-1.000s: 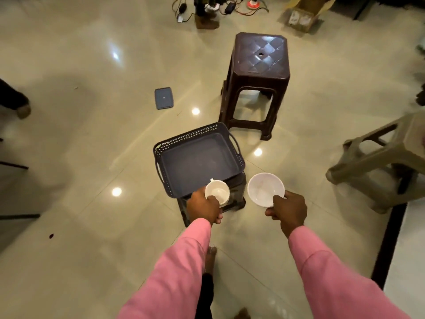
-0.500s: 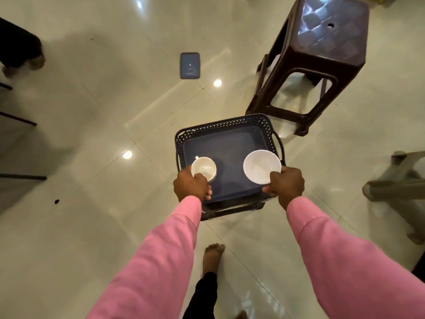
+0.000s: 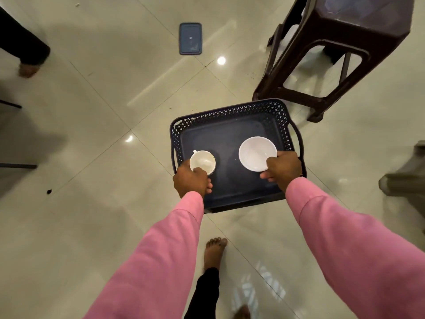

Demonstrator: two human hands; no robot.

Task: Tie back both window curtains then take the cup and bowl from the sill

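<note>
My left hand point(image 3: 191, 180) grips a small white cup point(image 3: 202, 161) over the near-left part of a dark blue basket tray point(image 3: 230, 112) with a perforated rim. My right hand point(image 3: 283, 168) holds a white bowl point(image 3: 255, 153) by its near edge over the tray's right half. Both vessels look empty. Whether they touch the tray floor I cannot tell. Pink sleeves cover both arms. The window curtains and sill are out of view.
The tray rests on a low dark stand on the glossy tiled floor. A dark brown plastic stool point(image 3: 340, 49) stands behind it at the right, a grey stool point(image 3: 407, 180) at the right edge. A blue lid point(image 3: 190, 38) lies on the floor. Another person's foot point(image 3: 27, 69) is at the left.
I have stepped closer and both hands have carried the cup and bowl from the tray's near edge to over its inside. The view has tilted further down.
</note>
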